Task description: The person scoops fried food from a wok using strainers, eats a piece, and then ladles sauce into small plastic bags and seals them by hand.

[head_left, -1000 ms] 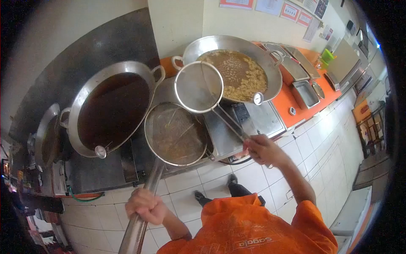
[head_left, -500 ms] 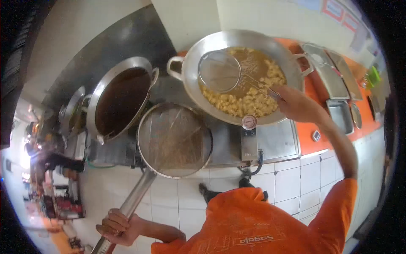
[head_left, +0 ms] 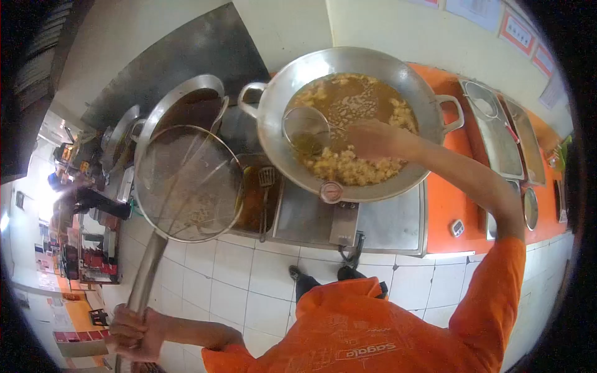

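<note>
My left hand [head_left: 134, 334] is wrapped round the long metal handle of a large round mesh skimmer [head_left: 186, 193]. Bits of food lie on its mesh, over the floor and stove edge to my left. My right hand [head_left: 376, 140], slightly blurred, is closed on the handle of a smaller wire skimmer [head_left: 306, 127]. That skimmer's head is at the oil on the left side of a big metal wok [head_left: 348, 59]. Pale yellow pieces of food [head_left: 357, 171] gather along the wok's front and right, with foam in the middle.
A round dial thermometer [head_left: 331, 191] sits at the wok's front rim. A slotted turner [head_left: 267, 180] rests across an oil-filled recess left of it. Further left stands another wok [head_left: 202, 84] with dark liquid. Metal trays [head_left: 494, 133] and a small timer [head_left: 457, 227] are on the orange counter.
The large skimmer has swung left, uncovering the slotted turner and partly covering the dark wok. My right hand has moved left over the wok, lowering the small skimmer towards the oil.
</note>
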Action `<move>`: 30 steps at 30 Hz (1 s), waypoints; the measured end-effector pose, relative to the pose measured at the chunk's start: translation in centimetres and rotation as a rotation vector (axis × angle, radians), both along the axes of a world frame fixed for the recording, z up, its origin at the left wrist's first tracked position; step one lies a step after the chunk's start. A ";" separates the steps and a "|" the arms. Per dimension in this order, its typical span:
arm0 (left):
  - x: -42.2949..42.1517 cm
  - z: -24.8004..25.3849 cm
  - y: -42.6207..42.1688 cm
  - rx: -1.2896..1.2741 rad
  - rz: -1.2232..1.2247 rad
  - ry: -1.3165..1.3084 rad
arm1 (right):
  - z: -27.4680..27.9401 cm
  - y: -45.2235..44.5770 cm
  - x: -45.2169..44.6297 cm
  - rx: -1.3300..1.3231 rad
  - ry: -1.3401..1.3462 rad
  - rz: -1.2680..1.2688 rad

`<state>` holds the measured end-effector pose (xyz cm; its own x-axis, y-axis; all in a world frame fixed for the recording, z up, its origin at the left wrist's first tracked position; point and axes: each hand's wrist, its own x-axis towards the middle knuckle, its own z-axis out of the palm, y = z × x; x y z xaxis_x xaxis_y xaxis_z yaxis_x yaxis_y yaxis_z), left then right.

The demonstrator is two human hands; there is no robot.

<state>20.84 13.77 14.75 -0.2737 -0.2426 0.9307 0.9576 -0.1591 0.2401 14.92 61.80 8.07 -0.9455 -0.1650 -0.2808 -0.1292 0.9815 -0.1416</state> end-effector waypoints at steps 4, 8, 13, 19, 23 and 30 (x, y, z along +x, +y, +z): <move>1.2 4.0 1.1 0.055 -0.019 0.095 | -1.1 3.7 -2.6 -0.027 0.053 0.012; -0.5 7.8 3.0 -0.097 -0.146 0.092 | -1.9 9.2 -5.2 0.090 0.057 0.051; -4.9 10.9 10.1 0.001 -0.256 0.031 | -5.7 17.0 -7.2 0.430 0.219 0.127; -10.0 14.1 18.1 -0.497 -0.723 -0.075 | -2.4 22.5 -2.5 0.123 0.172 -0.027; -10.8 14.6 27.5 -0.540 -0.293 -0.235 | 1.8 20.5 2.4 -0.106 0.102 -0.349; -12.4 12.8 42.2 -0.917 0.012 -0.030 | 1.7 22.3 5.6 0.045 0.155 -0.253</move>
